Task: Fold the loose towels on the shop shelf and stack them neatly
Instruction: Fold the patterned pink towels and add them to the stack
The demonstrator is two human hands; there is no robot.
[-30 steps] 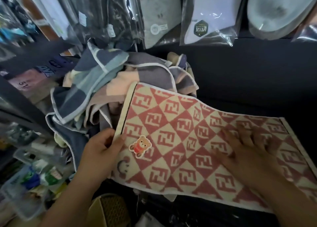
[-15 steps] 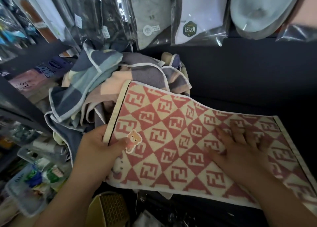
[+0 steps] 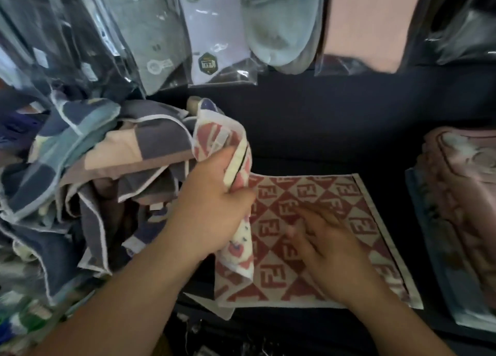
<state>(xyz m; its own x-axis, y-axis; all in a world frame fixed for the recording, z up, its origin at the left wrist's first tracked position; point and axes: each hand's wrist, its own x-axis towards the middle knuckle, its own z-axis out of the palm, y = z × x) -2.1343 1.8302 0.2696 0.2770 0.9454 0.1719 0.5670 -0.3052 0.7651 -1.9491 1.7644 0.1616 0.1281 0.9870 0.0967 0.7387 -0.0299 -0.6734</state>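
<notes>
A red-and-cream diamond-patterned towel (image 3: 357, 221) lies on the dark shelf (image 3: 308, 130) in front of me. My left hand (image 3: 212, 208) grips the towel's left end and holds it raised and bunched, swung over toward the right half. My right hand (image 3: 327, 243) lies flat on the middle of the towel with fingers spread, pressing it down. To the left sits a heap of loose towels (image 3: 88, 173) in navy, teal, peach and grey blocks with white edging.
Folded pink towels over a pale blue one (image 3: 461, 208) are stacked at the right edge. Bagged socks (image 3: 212, 33) and slippers (image 3: 281, 25) hang above the shelf's back. Small packaged goods (image 3: 21, 310) fill the lower left.
My left hand has lifted the towel's left end off the shelf and carried it rightward, starting a fold. The right hand slid toward the towel's middle. The view shifted right, revealing the stack.
</notes>
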